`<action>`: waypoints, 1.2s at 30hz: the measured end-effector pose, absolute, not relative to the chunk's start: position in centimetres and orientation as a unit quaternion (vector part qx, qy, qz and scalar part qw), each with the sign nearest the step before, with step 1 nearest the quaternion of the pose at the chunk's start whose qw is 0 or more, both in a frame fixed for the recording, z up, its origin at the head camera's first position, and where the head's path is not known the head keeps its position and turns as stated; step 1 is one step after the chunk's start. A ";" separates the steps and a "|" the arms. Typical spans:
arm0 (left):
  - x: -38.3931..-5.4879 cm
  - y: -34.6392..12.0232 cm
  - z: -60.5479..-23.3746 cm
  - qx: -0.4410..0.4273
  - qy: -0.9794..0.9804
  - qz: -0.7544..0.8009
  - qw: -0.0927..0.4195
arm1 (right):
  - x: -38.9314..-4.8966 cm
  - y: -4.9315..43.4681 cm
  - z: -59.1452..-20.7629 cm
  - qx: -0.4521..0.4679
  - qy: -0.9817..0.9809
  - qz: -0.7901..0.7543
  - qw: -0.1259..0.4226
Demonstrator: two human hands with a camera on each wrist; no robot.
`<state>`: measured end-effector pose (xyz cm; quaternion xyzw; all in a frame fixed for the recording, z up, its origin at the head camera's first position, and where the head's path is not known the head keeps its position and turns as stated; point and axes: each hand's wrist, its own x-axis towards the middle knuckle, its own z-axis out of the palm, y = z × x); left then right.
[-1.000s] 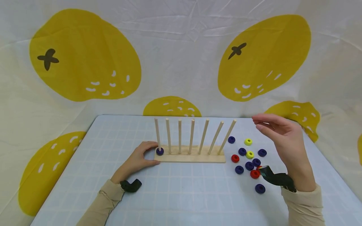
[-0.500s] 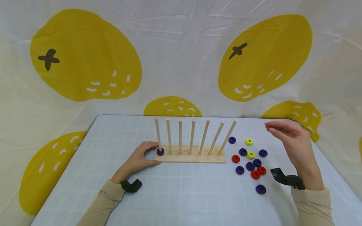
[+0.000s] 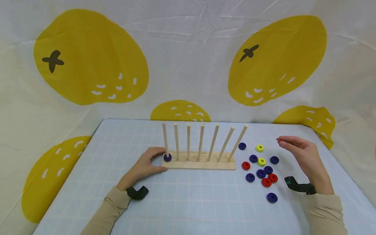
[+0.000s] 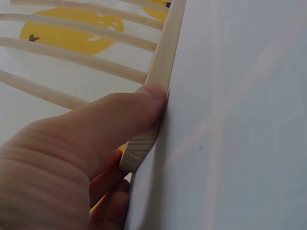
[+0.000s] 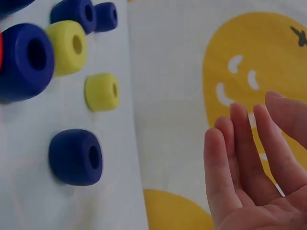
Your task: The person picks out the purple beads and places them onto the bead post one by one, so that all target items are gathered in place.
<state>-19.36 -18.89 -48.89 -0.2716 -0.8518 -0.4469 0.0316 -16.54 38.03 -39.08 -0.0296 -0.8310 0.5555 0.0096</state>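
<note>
A wooden peg board (image 3: 202, 165) with a row of several upright pegs lies in the middle of the head view. My left hand (image 3: 144, 165) grips its left end, thumb along the near edge and fingers behind it; the left wrist view shows the thumb pressed on the wooden base (image 4: 165, 62). One dark blue bead (image 3: 167, 158) sits at the foot of the leftmost peg. Held up over the right part of the table, my right hand (image 3: 305, 156) has nothing in it. Its fingers (image 5: 242, 143) are loosely bent, apart from the thumb.
Between board and right hand lie scattered blue beads (image 3: 250, 177), red beads (image 3: 266, 182) and two yellow beads (image 3: 261, 162). One blue bead (image 3: 272, 197) lies nearer the front. A fabric backdrop (image 3: 188, 65) with yellow fruit prints rises behind the table (image 3: 188, 202).
My right hand has moved right and lower, away from the pegs, uncovering a red bead. The left hand keeps its grip on the board. The view has shifted slightly.
</note>
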 end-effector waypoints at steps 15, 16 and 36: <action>-19.3 -18.8 -48.8 -0.267 -0.852 -0.449 0.026 | -17.2 40.0 -42.8 -0.062 -0.865 0.489 -0.096; -19.3 -18.8 -48.8 -0.266 -0.852 -0.449 0.026 | -17.2 40.0 -42.9 -0.062 -0.863 0.491 -0.102; -19.4 -19.0 -48.9 -0.277 -0.852 -0.442 0.032 | -17.5 40.0 -44.3 -0.033 -0.889 0.438 -0.131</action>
